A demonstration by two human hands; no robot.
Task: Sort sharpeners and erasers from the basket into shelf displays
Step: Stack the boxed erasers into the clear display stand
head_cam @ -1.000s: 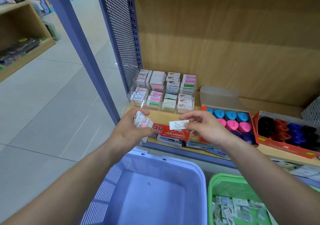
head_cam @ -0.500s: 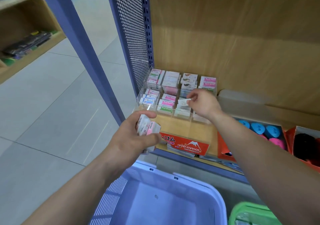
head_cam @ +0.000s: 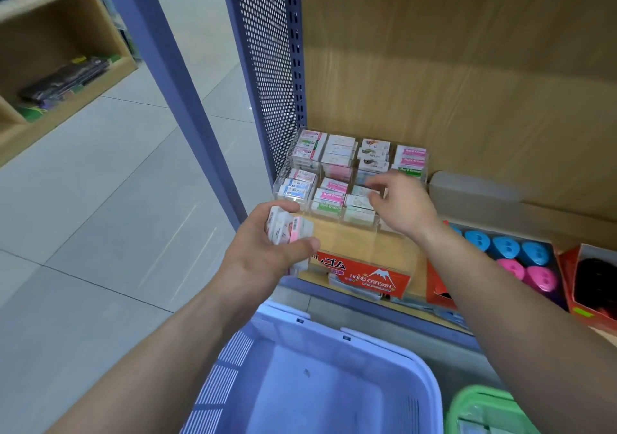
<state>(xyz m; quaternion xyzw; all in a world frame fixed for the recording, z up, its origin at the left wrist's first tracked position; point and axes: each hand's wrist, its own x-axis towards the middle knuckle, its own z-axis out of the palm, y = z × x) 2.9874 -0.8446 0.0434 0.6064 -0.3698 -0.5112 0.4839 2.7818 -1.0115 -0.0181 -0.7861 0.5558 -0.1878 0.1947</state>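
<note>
Clear acrylic forms the tiered eraser display (head_cam: 359, 226) near the middle of our view, a little toward three o'clock, set on the shelf against the wooden back panel (head_cam: 467, 83); its two rear rows are packed with wrapped erasers (head_cam: 329, 193), its front cells show bare wood through them, and a red "Hard Eraser" label (head_cam: 367, 275) runs along its front edge; our left hand (head_cam: 263, 253) is at seven o'clock of the display, in front of its left corner, fingers and thumb curled round a small stack of wrapped erasers (head_cam: 283, 230); our right hand (head_cam: 400, 206) reaches over the middle row, its fingertips (head_cam: 377, 183) blurred above the third cell, so we cannot tell whether it pinches an eraser or holds nothing; at three to four o'clock a red box (head_cam: 434, 286) carries blue and pink sharpeners (head_cam: 507, 246), with a second red box of dark sharpeners (head_cam: 594, 276) beyond it at the edge; at six o'clock sits the pale blue basket (head_cam: 367, 336), and at five o'clock the green basket (head_cam: 467, 397), packets showing in its corner; a perforated blue panel (head_cam: 267, 66) stands at twelve o'clock, a wooden shelf unit (head_cam: 50, 66) at ten.
</note>
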